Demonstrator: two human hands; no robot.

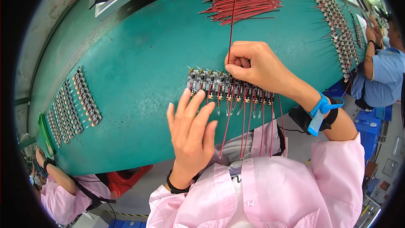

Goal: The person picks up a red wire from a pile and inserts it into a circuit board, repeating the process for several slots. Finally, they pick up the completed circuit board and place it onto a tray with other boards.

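Observation:
My right hand point(257, 65) pinches a thin red-and-black wire point(231, 33) between thumb and fingers. One end points away from me over the pile of similar wires; its near end is hidden by the hand. Just under that hand lies a row of small circuit boards point(202, 82) joined in a strip, with dark parts and clear pins. Several red wires point(244, 131) run from the strip over the table's near edge toward me. My left hand point(190, 135) has its fingers apart, the tips touching or nearly touching the strip's left part, with nothing held.
A pile of red-and-black wires point(240, 0) lies at the far side of the green table point(139, 80). Board strips point(86, 97) are set out at left beside a green tray point(45, 135), and more point(335, 29) at right. Co-workers' arms point(371, 55) show at both sides.

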